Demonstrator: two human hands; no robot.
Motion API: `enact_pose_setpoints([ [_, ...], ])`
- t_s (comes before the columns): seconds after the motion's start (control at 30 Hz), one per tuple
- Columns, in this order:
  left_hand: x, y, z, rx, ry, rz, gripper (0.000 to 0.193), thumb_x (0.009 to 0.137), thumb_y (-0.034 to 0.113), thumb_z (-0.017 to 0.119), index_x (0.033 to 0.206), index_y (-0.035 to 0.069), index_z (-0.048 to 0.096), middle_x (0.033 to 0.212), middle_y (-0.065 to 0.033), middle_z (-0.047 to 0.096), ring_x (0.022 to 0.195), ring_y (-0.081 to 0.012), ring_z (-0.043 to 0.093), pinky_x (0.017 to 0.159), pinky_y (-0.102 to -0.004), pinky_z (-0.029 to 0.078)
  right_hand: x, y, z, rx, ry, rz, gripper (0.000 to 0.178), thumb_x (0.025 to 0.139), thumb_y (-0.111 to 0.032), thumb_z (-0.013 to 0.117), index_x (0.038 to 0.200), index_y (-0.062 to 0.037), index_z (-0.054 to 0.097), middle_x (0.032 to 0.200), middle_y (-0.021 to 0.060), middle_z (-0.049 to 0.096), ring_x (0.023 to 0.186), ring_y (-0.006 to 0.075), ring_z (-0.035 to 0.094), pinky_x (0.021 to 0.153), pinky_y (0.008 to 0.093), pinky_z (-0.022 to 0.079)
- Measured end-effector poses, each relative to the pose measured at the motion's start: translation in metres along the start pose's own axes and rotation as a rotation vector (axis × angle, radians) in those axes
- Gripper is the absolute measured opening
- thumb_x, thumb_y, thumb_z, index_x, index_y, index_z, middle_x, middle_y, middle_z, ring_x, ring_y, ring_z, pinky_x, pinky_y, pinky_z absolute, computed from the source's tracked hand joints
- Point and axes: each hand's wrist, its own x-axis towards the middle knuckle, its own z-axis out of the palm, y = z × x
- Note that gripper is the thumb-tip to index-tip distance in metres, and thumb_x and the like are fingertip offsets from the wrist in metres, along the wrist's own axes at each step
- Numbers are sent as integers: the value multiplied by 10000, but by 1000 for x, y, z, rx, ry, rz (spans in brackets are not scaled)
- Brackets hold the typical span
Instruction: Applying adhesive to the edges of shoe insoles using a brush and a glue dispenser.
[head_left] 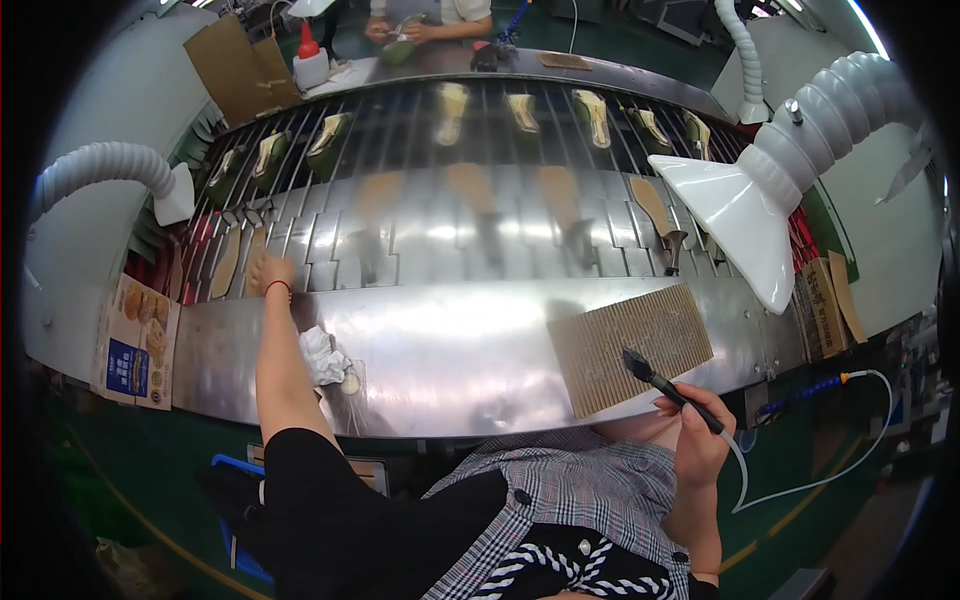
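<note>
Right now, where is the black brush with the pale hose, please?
In the head view, the black brush is in the right hand, right of centre in the lower half, its tip showing against the ribbed cardboard sheet.

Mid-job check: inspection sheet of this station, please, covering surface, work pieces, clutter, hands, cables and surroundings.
Surface: metal ledge with corrugated cardboard on its right part.
Work pieces: tan sole-shaped pieces on the conveyor; green shoe parts farther back.
Clutter: crumpled white tissue beside the left forearm.
Hands: left at a tan piece, grip unclear; right holds a black brush.
Cables: pale hose trails from the brush.
Surroundings: white ducts both sides; co-worker opposite.
</note>
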Motion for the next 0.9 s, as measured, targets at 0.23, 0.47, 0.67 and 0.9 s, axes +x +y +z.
enact_pose_setpoints([
  [0.23,-19,25,9,86,-24,110,680,873,475,616,1438,125,473,1494,-150,440,1398,-354,370,1145,-495,302,5,6,8,3,67,93,312,886,-20,567,1155,129,624,988,232,705,885,256,694,864,332,533],
  [0.47,6,53,36,-151,-145,-104,953,672,494,826,1416,28,454,1489,-176,389,1392,-361,338,1114,-469,380,-8,-1,16,-18,79,53,312,893,-20,570,1163,126,625,994,230,706,887,239,690,869,321,529],
  [0.67,99,-21,45,-1008,-409,-241,398,784,239,811,1094,38,660,956,-86,698,773,-215,659,665,-313,537,-7,4,-2,276,107,211,328,940,-71,537,1190,131,604,984,238,704,895,252,692,841,305,519],
  [0.9,-38,41,-90,-2207,-1444,557,309,995,182,588,1194,-55,572,1108,-122,642,948,-170,615,756,-282,518,2,28,-17,790,143,306,353,998,-182,487,1179,92,617,942,209,725,888,279,715,790,316,552],
])
